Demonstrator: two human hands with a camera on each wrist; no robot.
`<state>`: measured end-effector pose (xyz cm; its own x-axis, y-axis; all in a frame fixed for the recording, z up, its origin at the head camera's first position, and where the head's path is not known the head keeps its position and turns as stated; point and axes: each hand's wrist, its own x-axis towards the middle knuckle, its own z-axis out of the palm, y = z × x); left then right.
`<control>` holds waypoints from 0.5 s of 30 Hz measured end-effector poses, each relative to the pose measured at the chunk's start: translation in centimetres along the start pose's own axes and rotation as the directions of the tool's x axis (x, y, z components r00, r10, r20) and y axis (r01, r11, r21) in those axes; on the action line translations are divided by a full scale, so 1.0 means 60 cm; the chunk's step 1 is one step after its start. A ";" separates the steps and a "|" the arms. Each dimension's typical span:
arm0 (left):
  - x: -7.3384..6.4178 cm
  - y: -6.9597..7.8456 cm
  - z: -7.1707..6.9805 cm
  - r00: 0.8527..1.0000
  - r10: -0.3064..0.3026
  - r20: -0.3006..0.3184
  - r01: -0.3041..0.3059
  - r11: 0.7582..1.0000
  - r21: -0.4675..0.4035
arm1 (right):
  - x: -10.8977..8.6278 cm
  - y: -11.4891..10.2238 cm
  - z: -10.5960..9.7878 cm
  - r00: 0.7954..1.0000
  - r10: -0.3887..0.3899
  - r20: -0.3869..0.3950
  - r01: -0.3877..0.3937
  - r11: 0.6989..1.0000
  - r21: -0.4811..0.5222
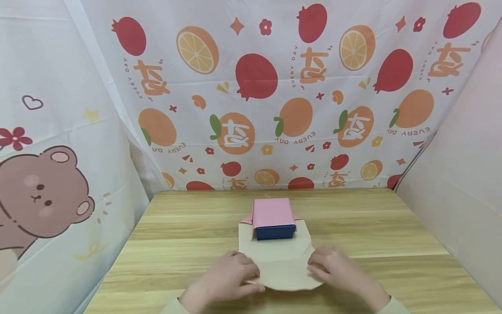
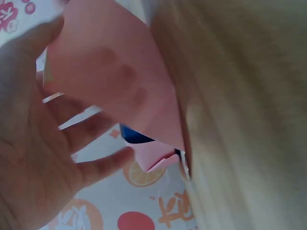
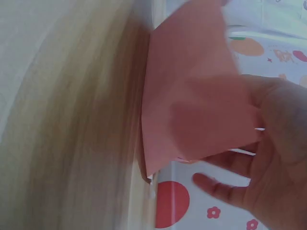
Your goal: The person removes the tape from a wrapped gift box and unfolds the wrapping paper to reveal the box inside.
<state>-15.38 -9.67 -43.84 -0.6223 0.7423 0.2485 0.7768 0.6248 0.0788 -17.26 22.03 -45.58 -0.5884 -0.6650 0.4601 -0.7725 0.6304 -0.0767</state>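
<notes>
A dark blue box (image 1: 276,232) lies mid-table with a pink sheet of paper (image 1: 272,212) folded over its top. The paper's cream inner side (image 1: 280,266) spreads from the box towards the near table edge. My left hand (image 1: 233,277) pinches the near left corner of this flap, and my right hand (image 1: 337,268) pinches the near right side. In the left wrist view the raised pink outer side (image 2: 115,72) stands between thumb and fingers. The right wrist view shows the pink flap (image 3: 192,96) lifted off the table, hiding some fingertips.
The wooden table (image 1: 188,235) extends to both sides of the box. Behind it hangs a fruit-print curtain (image 1: 266,113). A white curtain with a bear (image 1: 51,192) closes the left side, and a pale curtain (image 1: 459,183) the right.
</notes>
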 end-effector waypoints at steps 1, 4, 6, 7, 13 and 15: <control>-0.005 0.001 0.002 0.999 -0.003 0.040 0.003 1.000 -0.017 | -0.002 -0.002 0.002 0.999 0.010 0.034 -0.010 1.000 0.008; -0.016 0.003 0.010 0.989 -0.028 0.143 0.035 0.998 -0.050 | -0.005 -0.010 0.007 0.985 0.063 0.162 -0.066 0.998 0.014; -0.019 0.005 0.013 0.979 -0.060 0.194 0.071 0.996 -0.050 | -0.004 -0.016 0.011 0.964 0.101 0.244 -0.107 0.994 0.010; -0.020 0.007 0.013 0.973 -0.081 0.217 0.093 0.995 -0.045 | -0.003 -0.020 0.013 0.952 0.123 0.281 -0.128 0.992 -0.002; -0.006 0.027 0.014 0.905 -0.251 0.343 0.271 0.963 -0.011 | 0.011 -0.041 0.029 0.880 0.226 0.418 -0.233 0.972 -0.036; 0.001 0.033 0.019 0.879 -0.300 0.371 0.324 0.946 -0.005 | 0.017 -0.043 0.037 0.871 0.217 0.441 -0.226 0.974 -0.034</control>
<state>-13.99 -8.10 -44.76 -0.8155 0.5551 -0.1639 0.5333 0.8307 0.1598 -16.42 18.85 -46.85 -0.7855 -0.6188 -0.0065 -0.6111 0.7774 -0.1489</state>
